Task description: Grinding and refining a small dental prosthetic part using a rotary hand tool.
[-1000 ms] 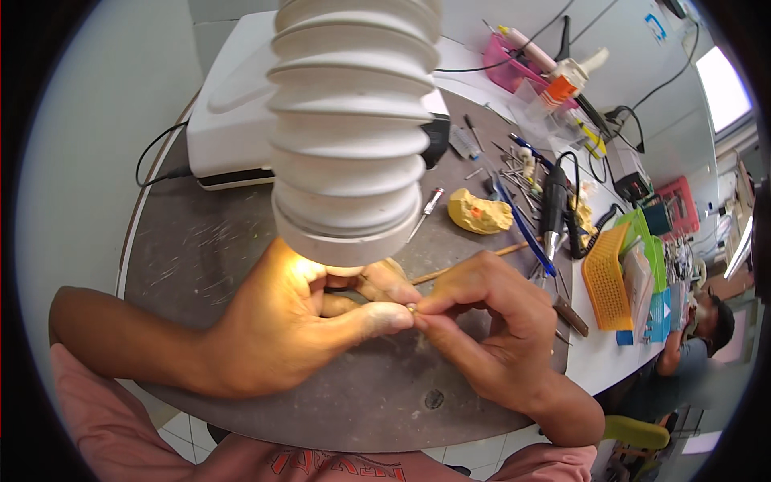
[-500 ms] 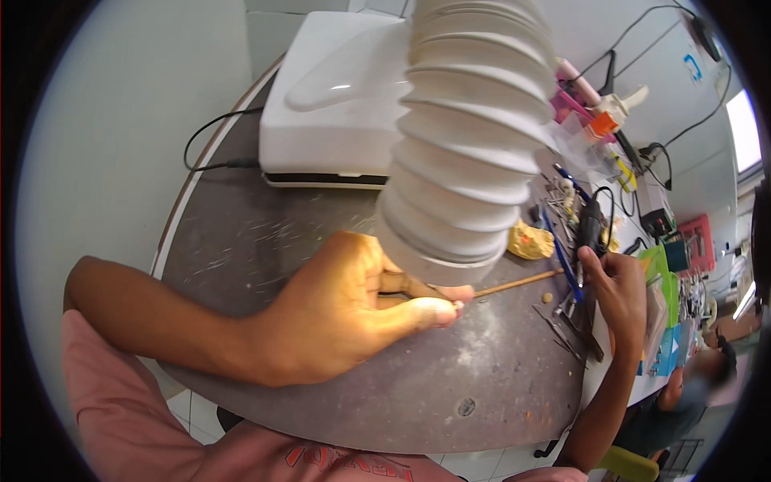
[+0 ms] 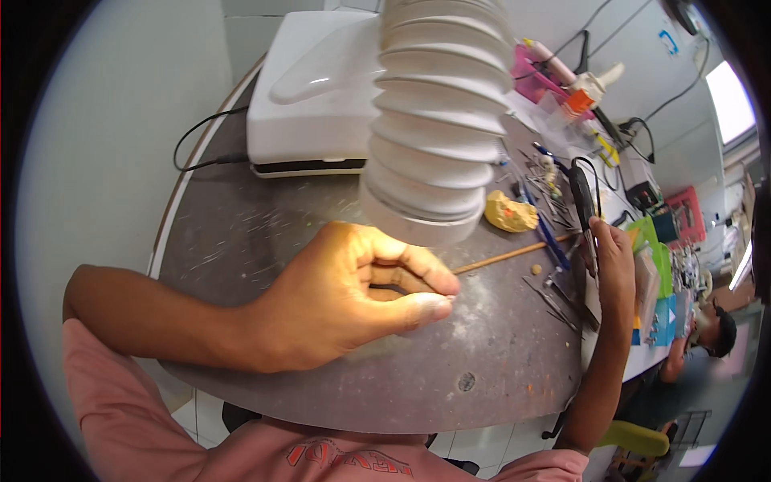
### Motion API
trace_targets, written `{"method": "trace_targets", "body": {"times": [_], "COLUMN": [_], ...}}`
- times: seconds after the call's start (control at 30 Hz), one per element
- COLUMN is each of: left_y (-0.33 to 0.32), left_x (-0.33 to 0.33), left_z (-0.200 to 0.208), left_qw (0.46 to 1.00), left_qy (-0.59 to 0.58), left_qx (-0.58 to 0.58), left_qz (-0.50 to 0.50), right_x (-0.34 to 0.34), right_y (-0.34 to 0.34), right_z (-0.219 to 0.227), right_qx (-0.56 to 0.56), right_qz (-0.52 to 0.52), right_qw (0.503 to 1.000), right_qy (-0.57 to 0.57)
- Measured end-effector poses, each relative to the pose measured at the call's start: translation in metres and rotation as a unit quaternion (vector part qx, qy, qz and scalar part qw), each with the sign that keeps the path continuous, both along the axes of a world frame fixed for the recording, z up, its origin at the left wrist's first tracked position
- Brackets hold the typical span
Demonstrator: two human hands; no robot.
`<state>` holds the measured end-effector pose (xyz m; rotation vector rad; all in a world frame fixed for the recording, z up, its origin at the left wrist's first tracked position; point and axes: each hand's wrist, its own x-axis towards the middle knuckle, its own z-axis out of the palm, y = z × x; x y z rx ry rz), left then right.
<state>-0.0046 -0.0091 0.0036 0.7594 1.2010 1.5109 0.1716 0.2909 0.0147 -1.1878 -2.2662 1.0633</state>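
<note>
Now, in the head view, the right hand (image 3: 615, 257) has left the other's fingertips and its fingers have closed around the black handpiece (image 3: 580, 191), bringing a tool into the work. Above the worktop (image 3: 361, 402), the left hand (image 3: 341, 297) keeps its fingers pinched, apparently on a tiny piece, almost wholly hidden; the handpiece's tip is hard to make out.

Dental workshop, yellow cast (image 3: 511, 212), black handpiece (image 3: 580, 193)

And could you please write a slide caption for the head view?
Left hand pinched near a ribbed white hose, while the right hand grips a black handpiece.
</note>
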Motion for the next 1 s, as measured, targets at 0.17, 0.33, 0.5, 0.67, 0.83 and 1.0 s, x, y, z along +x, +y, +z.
{"method": "trace_targets", "body": {"times": [0.17,0.33,0.5,0.67,0.83,1.0], "left_y": [-0.002,-0.002,-0.002,-0.001,-0.001,0.001], "left_x": [0.000,-0.004,-0.004,-0.003,-0.006,-0.004], "left_z": [-0.001,-0.006,-0.007,-0.014,-0.016,-0.016], "left_qw": [0.996,0.997,0.997,0.997,0.998,0.998], "left_qy": [-0.064,-0.048,-0.070,-0.081,-0.063,-0.061], "left_qx": [-0.050,-0.044,-0.007,-0.006,-0.022,-0.005], "left_qz": [-0.032,-0.048,-0.016,0.000,-0.021,-0.034], "right_x": [-0.001,-0.008,-0.028,-0.031,-0.029,-0.026], "right_y": [-0.021,-0.045,-0.100,-0.118,-0.126,-0.132], "right_z": [0.025,0.029,0.016,0.000,-0.010,-0.012], "right_qx": [-0.159,-0.373,-0.201,0.182,0.162,0.107], "right_qz": [-0.025,0.166,0.183,0.390,0.426,0.430], "right_qw": [0.967,0.792,0.867,0.860,0.855,0.858], "right_qy": [0.199,0.455,0.417,0.274,0.249,0.261]}}
